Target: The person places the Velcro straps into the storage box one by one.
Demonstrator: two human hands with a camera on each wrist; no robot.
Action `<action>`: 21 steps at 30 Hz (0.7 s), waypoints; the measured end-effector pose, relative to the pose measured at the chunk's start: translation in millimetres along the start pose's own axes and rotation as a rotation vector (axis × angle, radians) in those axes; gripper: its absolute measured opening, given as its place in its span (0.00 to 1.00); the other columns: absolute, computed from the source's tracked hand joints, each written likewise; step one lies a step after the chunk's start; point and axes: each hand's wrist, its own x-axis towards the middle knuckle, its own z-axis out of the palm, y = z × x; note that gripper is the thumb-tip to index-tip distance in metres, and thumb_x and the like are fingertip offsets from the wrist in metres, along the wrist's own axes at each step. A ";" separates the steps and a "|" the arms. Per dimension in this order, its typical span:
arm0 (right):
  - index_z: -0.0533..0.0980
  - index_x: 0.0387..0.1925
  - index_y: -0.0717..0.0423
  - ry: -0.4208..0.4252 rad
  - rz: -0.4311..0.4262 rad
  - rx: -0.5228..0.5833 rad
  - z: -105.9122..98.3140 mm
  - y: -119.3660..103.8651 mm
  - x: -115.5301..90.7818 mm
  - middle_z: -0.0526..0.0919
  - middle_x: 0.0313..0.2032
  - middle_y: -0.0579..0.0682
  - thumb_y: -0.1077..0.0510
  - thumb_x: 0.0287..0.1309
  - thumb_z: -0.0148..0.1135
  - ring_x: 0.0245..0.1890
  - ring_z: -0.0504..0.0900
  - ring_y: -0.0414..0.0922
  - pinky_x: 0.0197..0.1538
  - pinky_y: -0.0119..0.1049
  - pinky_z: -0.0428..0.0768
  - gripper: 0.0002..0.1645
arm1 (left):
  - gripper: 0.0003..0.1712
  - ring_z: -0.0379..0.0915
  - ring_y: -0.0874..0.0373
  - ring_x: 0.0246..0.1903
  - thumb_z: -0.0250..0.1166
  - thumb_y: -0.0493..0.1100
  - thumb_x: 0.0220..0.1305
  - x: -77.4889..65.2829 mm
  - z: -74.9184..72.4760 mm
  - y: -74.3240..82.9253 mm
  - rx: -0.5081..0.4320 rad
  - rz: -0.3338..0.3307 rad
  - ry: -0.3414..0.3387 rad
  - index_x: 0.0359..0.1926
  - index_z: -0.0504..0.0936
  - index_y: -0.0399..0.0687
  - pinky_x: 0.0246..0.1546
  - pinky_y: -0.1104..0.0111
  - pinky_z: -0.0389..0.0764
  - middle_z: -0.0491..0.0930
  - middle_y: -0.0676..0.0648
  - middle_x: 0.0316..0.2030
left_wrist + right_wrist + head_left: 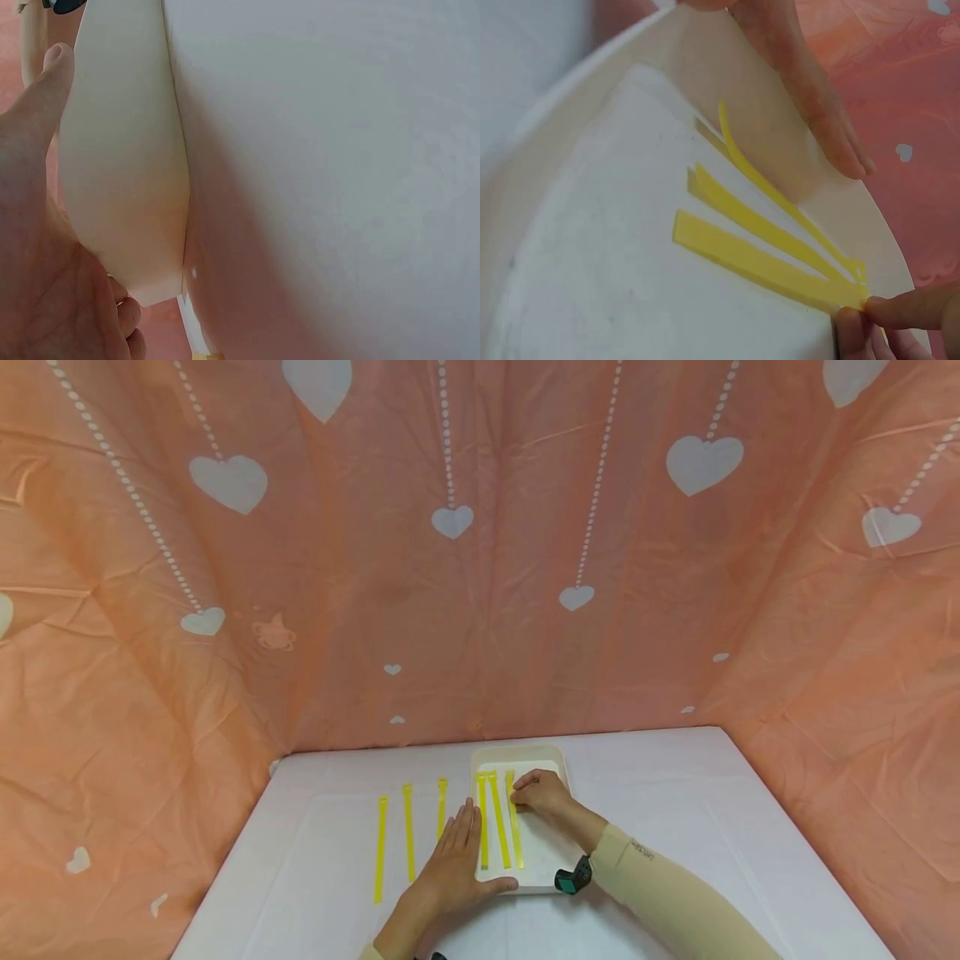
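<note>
Inside a shallow white tray (542,853) lie two yellow straps with slotted heads, one strap (483,831) along the left wall and another (498,822) slightly slanted. My right hand (543,792) pinches a third strap (514,827) near its head end, between thumb and fingers, over the tray. In the right wrist view this held strap (742,261) stretches away from the fingertips beside the other two. My left hand (453,870) rests against the tray's front left corner, fingers straight along the left side and thumb along the front rim. Its palm faces the tray wall (127,150) in the left wrist view.
On the table (712,835) left of the tray lie three more yellow straps: one farthest left (380,852), one beside it (409,831), and one (442,802) partly hidden behind my left hand. A pink curtain (510,643) with white hearts encloses the back and sides.
</note>
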 end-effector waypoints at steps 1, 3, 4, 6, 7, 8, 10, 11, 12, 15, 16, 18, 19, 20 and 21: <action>0.80 0.39 0.67 -0.001 0.009 -0.003 0.0 -0.3 0.0 0.86 0.31 0.55 0.71 0.58 0.74 0.26 0.85 0.41 0.35 0.33 0.89 0.10 | 0.76 0.34 0.41 0.85 0.62 0.84 0.61 0.1 0.1 0.1 0.003 -0.001 -0.002 0.85 0.45 0.31 0.85 0.51 0.41 0.39 0.34 0.86; 0.80 0.39 0.67 -0.006 0.014 -0.013 0.0 -0.9 -0.4 0.85 0.31 0.55 0.71 0.58 0.75 0.26 0.85 0.42 0.35 0.34 0.89 0.11 | 0.76 0.35 0.41 0.85 0.63 0.83 0.61 0.5 0.1 0.6 0.006 -0.006 -0.010 0.85 0.46 0.30 0.85 0.49 0.42 0.39 0.34 0.86; 0.80 0.39 0.67 -0.008 0.013 -0.015 -0.1 -1.3 -0.6 0.85 0.31 0.55 0.71 0.58 0.75 0.26 0.85 0.42 0.36 0.34 0.90 0.11 | 0.75 0.35 0.40 0.85 0.64 0.82 0.62 0.6 -0.8 1.5 0.004 -0.004 -0.013 0.84 0.46 0.30 0.85 0.48 0.44 0.40 0.33 0.86; 0.80 0.39 0.67 -0.012 0.012 -0.023 -0.3 -1.8 -0.4 0.85 0.31 0.55 0.71 0.58 0.75 0.26 0.85 0.42 0.36 0.34 0.90 0.11 | 0.75 0.36 0.40 0.85 0.66 0.80 0.62 1.1 -2.9 3.2 0.014 -0.011 -0.023 0.84 0.46 0.30 0.84 0.47 0.45 0.40 0.33 0.86; 0.80 0.39 0.67 -0.014 0.010 -0.023 -0.4 -2.4 -0.5 0.85 0.32 0.55 0.71 0.58 0.75 0.26 0.85 0.42 0.36 0.35 0.90 0.11 | 0.75 0.36 0.39 0.85 0.67 0.79 0.62 1.1 -4.0 4.2 0.010 -0.011 -0.024 0.84 0.47 0.29 0.84 0.46 0.46 0.40 0.33 0.86; 0.80 0.39 0.67 -0.014 0.006 -0.026 -0.5 -2.9 -0.5 0.85 0.32 0.56 0.71 0.58 0.75 0.26 0.85 0.42 0.36 0.35 0.90 0.11 | 0.74 0.37 0.39 0.85 0.67 0.79 0.62 0.9 -5.2 5.2 0.011 -0.012 -0.026 0.84 0.47 0.29 0.84 0.45 0.47 0.40 0.33 0.85; 0.80 0.39 0.67 -0.013 0.003 -0.027 -0.3 -3.5 -0.8 0.85 0.32 0.56 0.71 0.58 0.74 0.27 0.85 0.42 0.36 0.35 0.90 0.10 | 0.74 0.37 0.39 0.85 0.68 0.78 0.62 0.7 -7.0 6.9 0.020 -0.017 -0.027 0.84 0.47 0.29 0.84 0.45 0.48 0.40 0.33 0.86; 0.80 0.38 0.67 -0.012 0.000 -0.029 -0.1 -4.1 -1.3 0.85 0.32 0.56 0.71 0.58 0.75 0.27 0.85 0.42 0.36 0.35 0.90 0.10 | 0.74 0.37 0.40 0.85 0.68 0.79 0.62 0.7 -7.3 7.1 0.026 -0.021 -0.029 0.84 0.47 0.29 0.84 0.46 0.48 0.40 0.33 0.86; 0.80 0.38 0.67 -0.011 -0.001 -0.027 0.3 -4.5 -1.8 0.85 0.32 0.56 0.72 0.58 0.74 0.27 0.86 0.42 0.36 0.35 0.90 0.10 | 0.74 0.37 0.40 0.85 0.68 0.78 0.62 0.9 -7.2 7.0 0.030 -0.026 -0.032 0.84 0.46 0.30 0.84 0.46 0.48 0.40 0.34 0.86; 0.80 0.38 0.67 -0.007 -0.002 -0.026 1.6 -5.2 -3.0 0.84 0.32 0.56 0.72 0.57 0.75 0.26 0.85 0.42 0.35 0.36 0.90 0.10 | 0.74 0.37 0.41 0.85 0.67 0.79 0.62 1.0 -6.4 5.8 0.039 -0.033 -0.035 0.85 0.46 0.31 0.84 0.47 0.47 0.39 0.34 0.86; 0.79 0.37 0.67 -0.006 -0.006 -0.029 2.2 -5.0 -2.9 0.83 0.31 0.56 0.72 0.57 0.75 0.26 0.85 0.42 0.35 0.35 0.90 0.10 | 0.74 0.36 0.41 0.85 0.67 0.79 0.62 1.0 -6.2 5.3 0.041 -0.035 -0.037 0.85 0.46 0.31 0.84 0.48 0.47 0.39 0.34 0.86; 0.79 0.36 0.67 -0.004 -0.014 -0.034 3.3 -4.3 -2.3 0.83 0.30 0.55 0.72 0.57 0.75 0.25 0.85 0.42 0.34 0.35 0.90 0.10 | 0.74 0.36 0.41 0.85 0.67 0.79 0.62 1.0 -5.7 4.4 0.042 -0.034 -0.038 0.85 0.46 0.31 0.84 0.48 0.46 0.38 0.34 0.86; 0.79 0.36 0.67 -0.003 -0.017 -0.037 3.7 -4.0 -1.9 0.83 0.30 0.55 0.72 0.57 0.75 0.24 0.85 0.41 0.34 0.35 0.90 0.10 | 0.74 0.36 0.41 0.85 0.67 0.79 0.62 0.6 -5.8 4.4 0.041 -0.033 -0.037 0.85 0.46 0.31 0.84 0.48 0.46 0.38 0.34 0.86; 0.79 0.35 0.66 -0.002 -0.017 -0.039 4.1 -3.9 -1.5 0.83 0.29 0.55 0.72 0.57 0.75 0.24 0.85 0.41 0.33 0.35 0.90 0.10 | 0.74 0.36 0.41 0.85 0.67 0.79 0.62 0.4 -5.9 4.6 0.042 -0.031 -0.036 0.85 0.46 0.31 0.84 0.48 0.46 0.38 0.34 0.86; 0.79 0.35 0.66 -0.002 -0.019 -0.041 4.3 -3.7 -1.1 0.83 0.29 0.55 0.72 0.57 0.75 0.24 0.85 0.41 0.33 0.35 0.90 0.10 | 0.74 0.36 0.41 0.85 0.67 0.79 0.62 0.5 -5.7 4.7 0.041 -0.029 -0.035 0.85 0.46 0.31 0.84 0.47 0.47 0.39 0.34 0.86</action>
